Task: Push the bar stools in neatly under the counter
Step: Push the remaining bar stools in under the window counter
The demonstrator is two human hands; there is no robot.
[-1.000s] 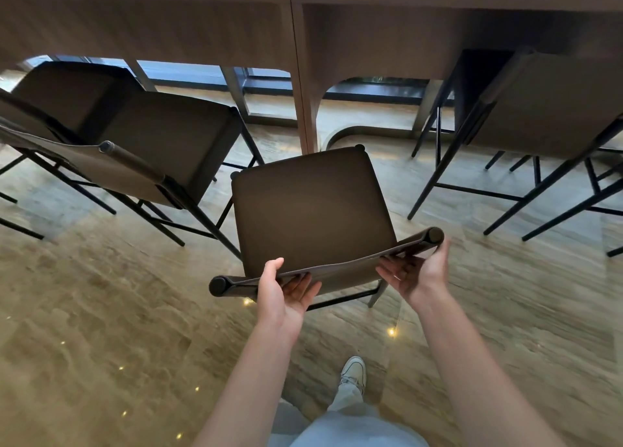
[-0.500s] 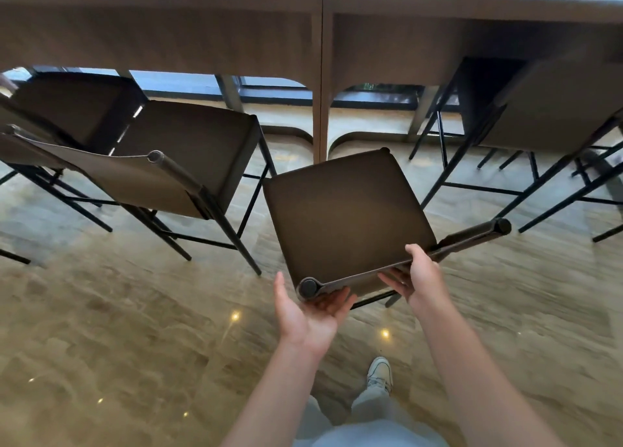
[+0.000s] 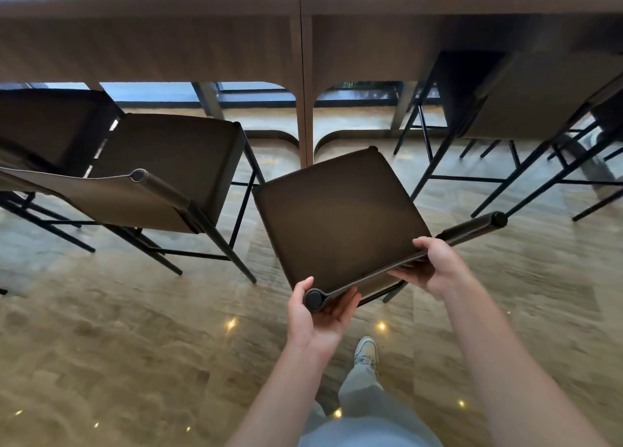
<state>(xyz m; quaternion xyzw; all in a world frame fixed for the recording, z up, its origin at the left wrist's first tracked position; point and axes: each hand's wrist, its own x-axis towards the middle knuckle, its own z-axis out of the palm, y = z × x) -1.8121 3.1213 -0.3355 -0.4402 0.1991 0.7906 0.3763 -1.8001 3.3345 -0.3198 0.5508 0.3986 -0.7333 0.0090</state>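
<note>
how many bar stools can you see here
At least 4: the held stool in the middle, one just left of it, another at far left, and one tucked under the counter at right. A fifth may sit at the right edge.

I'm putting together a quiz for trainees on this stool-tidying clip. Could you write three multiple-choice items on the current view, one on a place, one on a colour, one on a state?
1. Where is the stool that both hands hold?
A. Pushed fully under the counter
B. On the floor in front of the counter's centre post
C. Lying on its side

2. What colour is its seat?
A. Dark brown
B. White
C. Red

3. How does the right hand meet the stool?
A. It hangs clear of it
B. It grips the backrest's top edge
C. It holds a leg

Answers: 1 B, the seat lies short of the counter, before the post. 2 A, the seat is dark brown. 3 B, its fingers curl over the backrest; the left hand cups the rail end.
</note>
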